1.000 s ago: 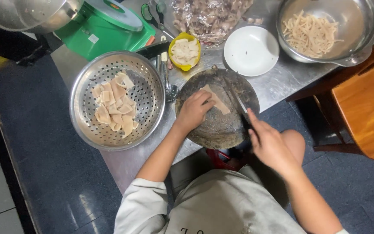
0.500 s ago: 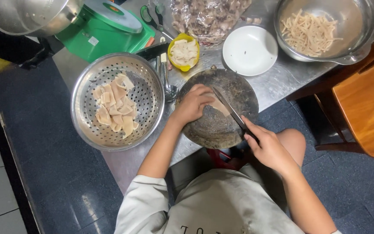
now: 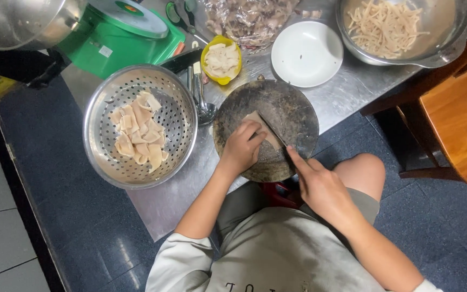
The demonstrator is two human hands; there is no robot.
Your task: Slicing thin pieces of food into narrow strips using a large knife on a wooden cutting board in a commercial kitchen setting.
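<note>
Since a second ago your knife has slid further across the pale sheet; your left hand presses it flat on the round board at the counter's near edge, and your right hand has its grip closed on the handle, so the cut is underway.

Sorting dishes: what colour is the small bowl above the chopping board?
Yellow bowl, clearest in the head view.

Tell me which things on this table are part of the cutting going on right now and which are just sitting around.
In use:
left hand pressing the pale slab
right hand holding the knife
round dark cutting board

Lying about:
colander of pale slices
steel bowl of cut strips
white plate
yellow dish
green box
ladle
</note>
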